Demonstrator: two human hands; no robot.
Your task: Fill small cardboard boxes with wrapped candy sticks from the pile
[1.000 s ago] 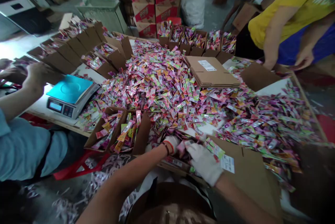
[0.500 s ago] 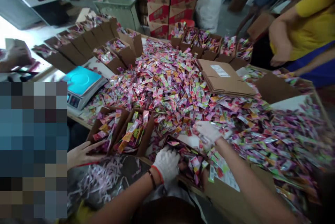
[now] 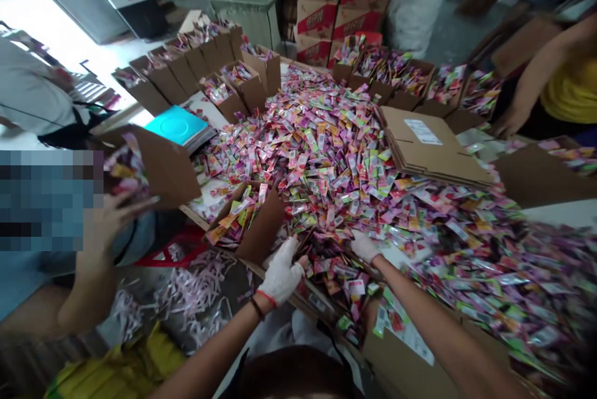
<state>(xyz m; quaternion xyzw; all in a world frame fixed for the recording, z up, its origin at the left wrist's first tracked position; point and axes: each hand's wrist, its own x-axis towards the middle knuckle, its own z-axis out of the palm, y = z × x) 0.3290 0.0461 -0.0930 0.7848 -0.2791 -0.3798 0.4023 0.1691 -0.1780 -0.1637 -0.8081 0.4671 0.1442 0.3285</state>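
"Where's the box (image 3: pixel 318 301)?"
"Between the left hand (image 3: pixel 280 271) and the right hand (image 3: pixel 366 246), full of little packets (image 3: pixel 357 288)."
"Are the fingers on it?"
"The left ones are at its left end, thumb apart from them. The right ones (by the big pile (image 3: pixel 326 156)) I can't tell."

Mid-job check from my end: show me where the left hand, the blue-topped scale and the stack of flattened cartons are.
Left hand (image 3: pixel 281 275): head view, back of the white glove.
Scale (image 3: pixel 176 126): head view, blue top plate.
Stack of flattened cartons (image 3: pixel 433 154): head view, top cardboard face.
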